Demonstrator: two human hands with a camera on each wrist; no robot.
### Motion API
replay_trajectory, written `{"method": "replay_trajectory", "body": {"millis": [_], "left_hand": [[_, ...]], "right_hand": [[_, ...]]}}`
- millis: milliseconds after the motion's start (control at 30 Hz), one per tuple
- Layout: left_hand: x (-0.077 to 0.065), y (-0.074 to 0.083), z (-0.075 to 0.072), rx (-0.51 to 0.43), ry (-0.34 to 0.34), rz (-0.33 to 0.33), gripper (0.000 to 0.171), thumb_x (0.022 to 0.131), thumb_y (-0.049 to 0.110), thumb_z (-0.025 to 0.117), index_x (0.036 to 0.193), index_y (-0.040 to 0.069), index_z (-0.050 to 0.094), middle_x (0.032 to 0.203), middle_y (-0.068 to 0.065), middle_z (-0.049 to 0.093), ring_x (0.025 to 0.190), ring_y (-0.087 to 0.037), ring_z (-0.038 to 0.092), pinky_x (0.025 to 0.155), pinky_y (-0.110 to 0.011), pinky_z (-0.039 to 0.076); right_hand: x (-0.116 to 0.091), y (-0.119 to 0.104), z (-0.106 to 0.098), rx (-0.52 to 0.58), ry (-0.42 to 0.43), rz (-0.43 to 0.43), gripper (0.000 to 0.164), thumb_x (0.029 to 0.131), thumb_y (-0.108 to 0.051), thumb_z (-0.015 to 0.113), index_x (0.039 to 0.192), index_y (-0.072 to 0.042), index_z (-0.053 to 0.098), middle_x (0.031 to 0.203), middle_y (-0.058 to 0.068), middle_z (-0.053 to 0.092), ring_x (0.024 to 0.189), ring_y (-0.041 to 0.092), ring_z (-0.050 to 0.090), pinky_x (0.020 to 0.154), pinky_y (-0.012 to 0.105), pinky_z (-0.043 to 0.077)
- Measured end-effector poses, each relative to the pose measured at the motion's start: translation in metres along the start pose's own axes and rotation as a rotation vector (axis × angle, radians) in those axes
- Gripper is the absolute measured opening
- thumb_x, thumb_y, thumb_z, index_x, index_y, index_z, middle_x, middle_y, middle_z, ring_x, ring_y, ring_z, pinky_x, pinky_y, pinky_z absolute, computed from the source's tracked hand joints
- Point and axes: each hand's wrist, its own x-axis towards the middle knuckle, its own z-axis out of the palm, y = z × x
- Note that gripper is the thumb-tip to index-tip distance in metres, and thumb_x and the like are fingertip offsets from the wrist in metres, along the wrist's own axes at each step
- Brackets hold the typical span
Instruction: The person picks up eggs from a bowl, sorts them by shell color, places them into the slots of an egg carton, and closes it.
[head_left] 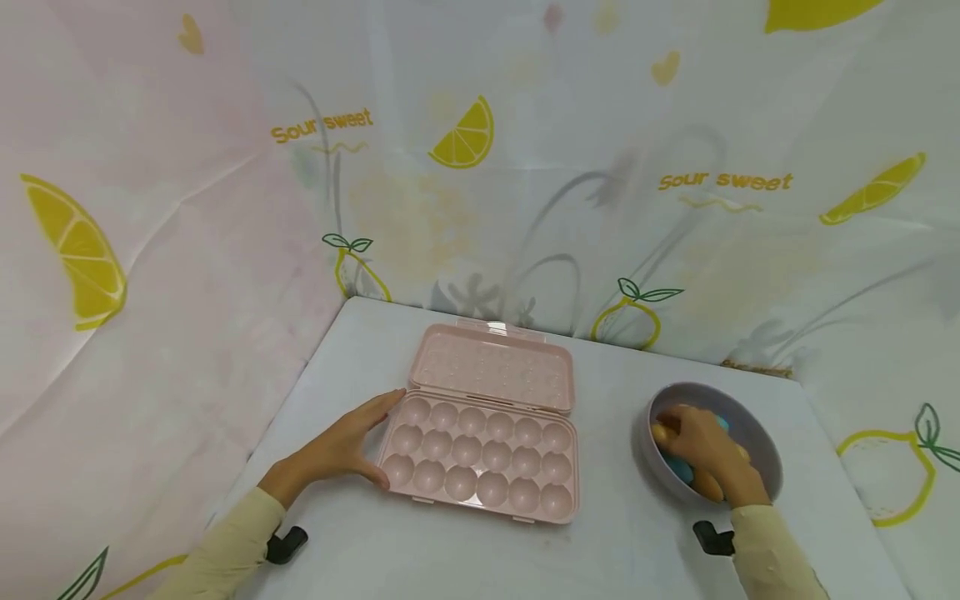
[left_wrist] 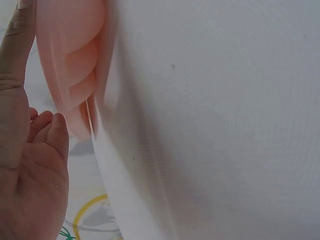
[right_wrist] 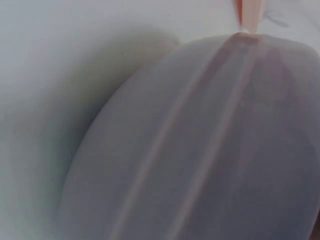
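A pink plastic egg box [head_left: 480, 454] lies with its lid [head_left: 491, 367] folded back; its rows of round cups hold nothing. My left hand [head_left: 341, 446] rests at the box's left side, thumb near the front corner and fingers extended toward the hinge. In the left wrist view, the thumb runs along the side of the box [left_wrist: 75, 30]. To the right, my right hand [head_left: 701, 442] reaches into a grey bowl [head_left: 765, 454] of blue and orange toy eggs. Its bent fingers are at an orange egg [head_left: 660, 435]; the fingertips are hidden, so I cannot tell whether they grip it.
Both things stand on a white-covered table [head_left: 615, 542]. A lemon-print cloth [head_left: 480, 208] hangs behind the table and along its sides. A strip of table separates the box from the bowl. A black wrist mount [head_left: 287, 546] sits below the left hand.
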Motion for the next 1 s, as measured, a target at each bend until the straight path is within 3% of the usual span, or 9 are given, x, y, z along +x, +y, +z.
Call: {"method": "replay_trajectory", "body": {"millis": [133, 267, 367, 533, 733, 1000], "left_hand": [[0.001, 0.001, 0.0, 0.001, -0.021, 0.033, 0.13, 0.052, 0.044, 0.093, 0.153, 0.0, 0.023, 0.156, -0.015, 0.029, 0.14, -0.028, 0.033, 0.11, -0.032, 0.039], [0.001, 0.002, 0.002, -0.094, -0.048, 0.045, 0.128, 0.055, 0.033, 0.094, 0.152, -0.004, 0.02, 0.156, -0.021, 0.026, 0.14, -0.034, 0.03, 0.109, -0.034, 0.039], [0.0, 0.005, 0.003, -0.154, -0.042, 0.018, 0.129, 0.052, 0.024, 0.095, 0.152, -0.005, 0.019, 0.156, -0.022, 0.024, 0.14, -0.038, 0.028, 0.109, -0.038, 0.038], [0.001, 0.022, -0.003, -0.211, -0.018, -0.007, 0.126, 0.05, 0.01, 0.095, 0.15, -0.01, 0.02, 0.153, -0.028, 0.025, 0.137, -0.048, 0.028, 0.107, -0.046, 0.036], [0.003, 0.041, -0.012, -0.242, -0.038, -0.024, 0.122, 0.053, 0.006, 0.094, 0.148, -0.014, 0.02, 0.152, -0.031, 0.025, 0.136, -0.05, 0.026, 0.107, -0.048, 0.036], [-0.004, 0.007, 0.003, -0.229, -0.038, -0.066, 0.135, 0.052, 0.023, 0.095, 0.156, 0.004, 0.011, 0.161, -0.014, 0.014, 0.145, -0.03, 0.019, 0.11, -0.035, 0.034]], "right_hand": [[0.003, -0.001, 0.003, -0.007, 0.005, -0.039, 0.006, 0.083, -0.012, 0.07, 0.088, -0.011, 0.071, 0.08, -0.001, 0.066, 0.068, 0.018, 0.055, 0.063, 0.039, 0.051], [0.001, -0.003, 0.004, -0.012, -0.005, -0.034, 0.008, 0.083, -0.011, 0.069, 0.089, -0.011, 0.073, 0.085, 0.002, 0.068, 0.074, 0.023, 0.061, 0.068, 0.046, 0.054], [0.0, -0.005, 0.005, -0.011, 0.001, -0.028, 0.008, 0.085, -0.012, 0.069, 0.092, -0.011, 0.074, 0.091, 0.006, 0.069, 0.081, 0.028, 0.063, 0.073, 0.051, 0.054], [-0.004, -0.005, 0.005, 0.006, 0.04, -0.043, 0.017, 0.083, -0.01, 0.07, 0.099, -0.006, 0.073, 0.099, 0.013, 0.067, 0.09, 0.036, 0.064, 0.079, 0.056, 0.053], [-0.008, -0.004, 0.002, 0.013, 0.065, -0.037, 0.029, 0.081, -0.008, 0.071, 0.108, 0.003, 0.071, 0.104, 0.018, 0.069, 0.093, 0.04, 0.064, 0.08, 0.056, 0.054], [-0.007, -0.018, -0.018, 0.087, 0.112, -0.043, 0.034, 0.08, -0.002, 0.072, 0.112, 0.007, 0.067, 0.104, 0.025, 0.067, 0.091, 0.041, 0.066, 0.073, 0.052, 0.058]]}}
